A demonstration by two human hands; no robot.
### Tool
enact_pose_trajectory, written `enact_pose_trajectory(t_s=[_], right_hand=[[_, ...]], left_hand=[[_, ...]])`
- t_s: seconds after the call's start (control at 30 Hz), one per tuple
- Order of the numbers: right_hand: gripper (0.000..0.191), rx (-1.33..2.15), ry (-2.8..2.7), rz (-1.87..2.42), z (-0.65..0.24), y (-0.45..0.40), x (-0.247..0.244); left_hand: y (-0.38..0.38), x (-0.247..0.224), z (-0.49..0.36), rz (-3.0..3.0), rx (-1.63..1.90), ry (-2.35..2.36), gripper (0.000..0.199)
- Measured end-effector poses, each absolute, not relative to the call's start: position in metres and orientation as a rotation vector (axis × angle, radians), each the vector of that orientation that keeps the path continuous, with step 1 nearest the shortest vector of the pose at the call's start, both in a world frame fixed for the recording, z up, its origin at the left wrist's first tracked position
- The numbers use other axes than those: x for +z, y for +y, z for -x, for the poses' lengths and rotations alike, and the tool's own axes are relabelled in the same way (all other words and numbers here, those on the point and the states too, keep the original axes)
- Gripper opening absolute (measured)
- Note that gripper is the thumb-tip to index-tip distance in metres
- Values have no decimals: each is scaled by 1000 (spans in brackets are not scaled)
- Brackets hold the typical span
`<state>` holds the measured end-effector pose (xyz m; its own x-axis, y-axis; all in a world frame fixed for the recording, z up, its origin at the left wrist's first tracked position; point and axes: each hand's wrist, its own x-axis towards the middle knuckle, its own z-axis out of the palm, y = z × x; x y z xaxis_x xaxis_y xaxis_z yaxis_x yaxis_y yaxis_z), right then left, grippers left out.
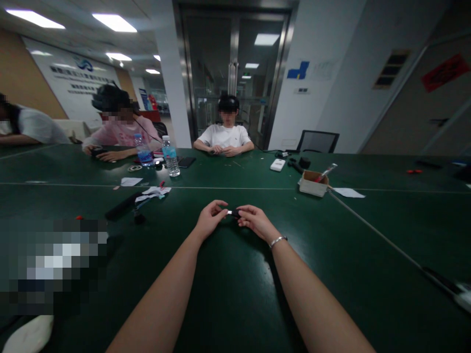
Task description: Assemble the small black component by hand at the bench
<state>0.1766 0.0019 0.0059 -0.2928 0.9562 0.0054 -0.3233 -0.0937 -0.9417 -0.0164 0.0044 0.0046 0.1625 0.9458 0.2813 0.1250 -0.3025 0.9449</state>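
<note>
My right hand (pixel 256 220) grips the black body of a small USB flash drive (pixel 235 213) between thumb and fingers, a little above the green table (pixel 235 284). A silver bracelet circles the right wrist. From the other side, the thumb and fingertips of my left hand (pixel 210 219) close in at the drive's silver metal end, with the thumb at its tip. The drive lies roughly level between both hands, partly covered by the right fingers.
Beyond my hands stands a small box (pixel 313 184) with a pen-like item. A white block (pixel 277 164), water bottles (pixel 171 159), paper scraps (pixel 152 193) and a dark long object (pixel 125 206) lie around. A cable (pixel 375 233) crosses the right side. Other people sit across the table.
</note>
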Motion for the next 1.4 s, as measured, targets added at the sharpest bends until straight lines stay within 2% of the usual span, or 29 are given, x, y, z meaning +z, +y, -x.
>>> enact_pose_trajectory(t_s=[0.93, 1.4], right_hand=[[35, 1561, -1156, 801, -177, 3, 3], [36, 1570, -1204, 778, -178, 4, 2]], left_hand=[[8, 0, 16, -1591, 1195, 1106, 28], [8, -1, 15, -1617, 1072, 1242, 42]])
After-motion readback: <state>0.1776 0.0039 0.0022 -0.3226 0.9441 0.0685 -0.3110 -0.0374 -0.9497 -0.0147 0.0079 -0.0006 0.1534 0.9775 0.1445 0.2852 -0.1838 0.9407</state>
